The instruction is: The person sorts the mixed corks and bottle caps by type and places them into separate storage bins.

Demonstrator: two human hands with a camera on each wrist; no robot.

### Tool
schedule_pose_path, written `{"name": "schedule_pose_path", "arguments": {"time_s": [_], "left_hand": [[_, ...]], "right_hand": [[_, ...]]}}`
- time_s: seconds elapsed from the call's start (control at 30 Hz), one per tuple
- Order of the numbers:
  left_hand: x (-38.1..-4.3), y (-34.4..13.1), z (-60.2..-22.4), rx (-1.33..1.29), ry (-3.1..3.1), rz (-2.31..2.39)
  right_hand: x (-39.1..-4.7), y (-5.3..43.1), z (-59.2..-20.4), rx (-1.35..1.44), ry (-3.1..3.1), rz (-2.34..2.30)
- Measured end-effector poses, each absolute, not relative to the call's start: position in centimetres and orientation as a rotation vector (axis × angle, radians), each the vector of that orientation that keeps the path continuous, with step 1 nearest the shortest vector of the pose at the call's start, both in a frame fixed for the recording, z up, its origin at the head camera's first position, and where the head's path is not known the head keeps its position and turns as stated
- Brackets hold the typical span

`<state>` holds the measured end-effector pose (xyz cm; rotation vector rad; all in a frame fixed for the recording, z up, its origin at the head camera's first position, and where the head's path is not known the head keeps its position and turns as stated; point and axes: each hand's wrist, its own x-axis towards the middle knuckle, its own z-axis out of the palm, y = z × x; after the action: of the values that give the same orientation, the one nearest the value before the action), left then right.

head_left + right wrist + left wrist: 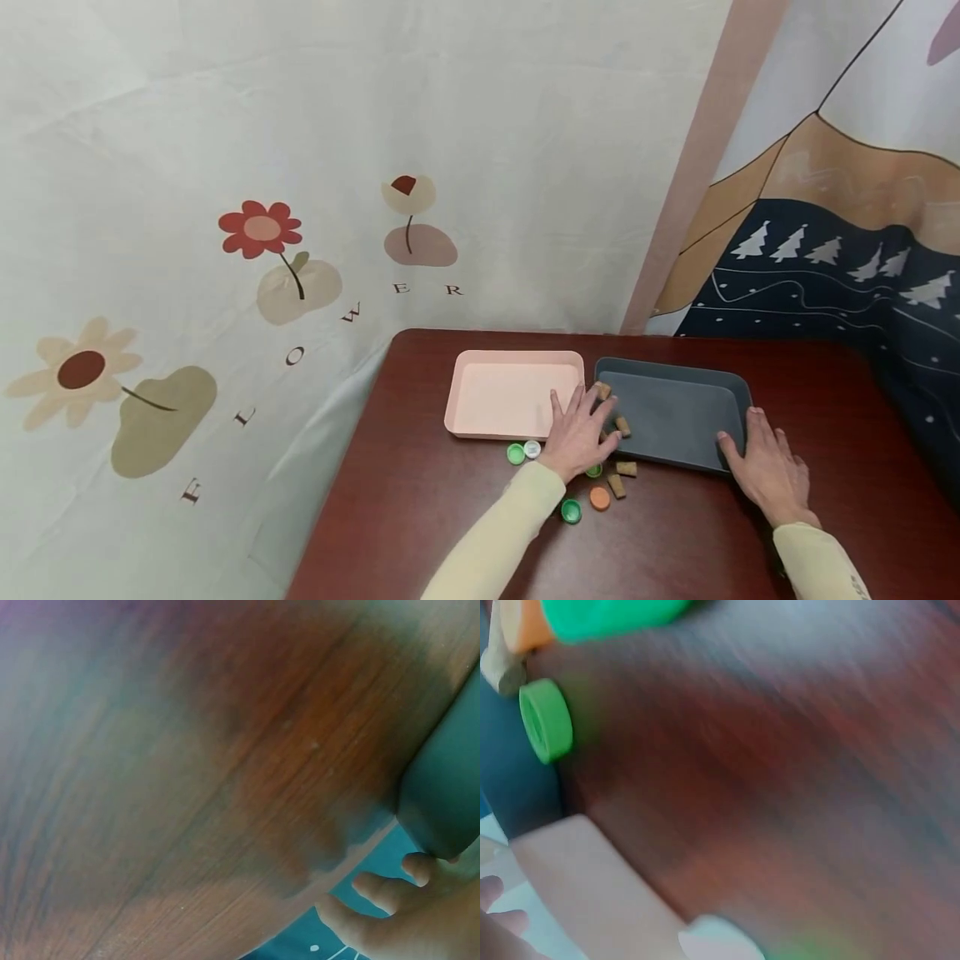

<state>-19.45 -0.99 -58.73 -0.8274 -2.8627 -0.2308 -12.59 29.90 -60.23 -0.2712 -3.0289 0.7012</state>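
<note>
My left hand [579, 433] lies over the gap between a pink tray [517, 354] and a dark grey-blue tray [675, 368], its fingers spread. One cork [603, 391] and another cork [622, 427] are by its fingertips at the dark tray's left side. My right hand [771, 471] rests against that tray's right edge, fingers extended and thumb at the front rim. In the right wrist view, its fingers [379, 892] are beside the tray's corner [442, 802]. Whether either hand presses on a tray is hard to see.
In front of the trays lie a light green cap [516, 453], a white cap [532, 449], an orange cap [599, 498], a darker green cap [571, 511] and more corks [626, 469]. The brown table [420, 500] meets a printed cloth backdrop [525, 167].
</note>
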Motion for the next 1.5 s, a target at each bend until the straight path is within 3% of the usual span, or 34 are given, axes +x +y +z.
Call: {"name": "schedule_pose_path", "arguments": {"time_s": [0.5,1.5], "left_hand": [[-17.8,-5.2,-58.5,-0.748,-2.929,-0.308],[-17.4,-13.1,-60.0,-0.547,-2.784,-0.526]], "right_hand": [[-12.4,29.4,-59.0,-0.205,-2.987,0.660],[-10.0,18.3,-57.9,0.160,-2.820,0.354]]}}
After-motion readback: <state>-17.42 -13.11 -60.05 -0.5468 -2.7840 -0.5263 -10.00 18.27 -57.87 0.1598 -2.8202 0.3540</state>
